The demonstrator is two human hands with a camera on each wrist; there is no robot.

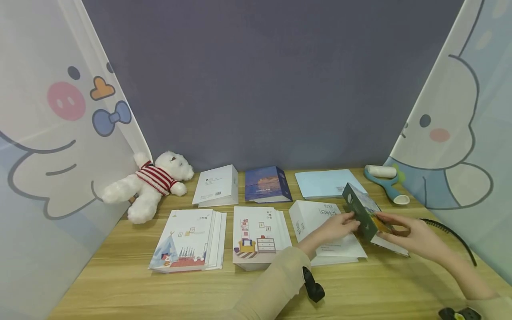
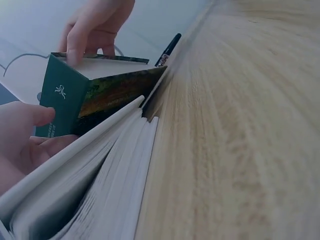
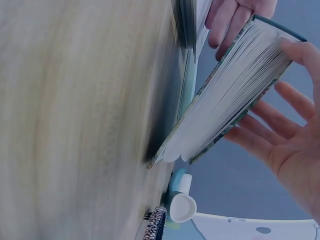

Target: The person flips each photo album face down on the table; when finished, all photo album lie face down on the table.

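Observation:
A dark green photo album point(image 1: 366, 211) with a painted picture on its cover is tilted up off the table at the right, between both hands. My right hand point(image 1: 412, 233) grips its cover side, thumb at the end of the page block point(image 3: 240, 75) and fingers spread over the cover. At the spine, my left hand point(image 1: 340, 227) holds the album with the thumb against the green point(image 2: 62, 90) and other fingers beside the cover. Just under the left hand lies a white album point(image 1: 320, 213) with printed lettering. The album's lower corner is close to the tabletop in the right wrist view.
Two illustrated white albums point(image 1: 186, 242) point(image 1: 260, 235) lie to the left. Behind are a white album point(image 1: 216, 184), a dark blue album point(image 1: 266, 184) and a light blue one point(image 1: 326, 182). A plush bear point(image 1: 156, 182), a lint roller point(image 1: 386, 182) and a black cord point(image 1: 456, 233) flank them.

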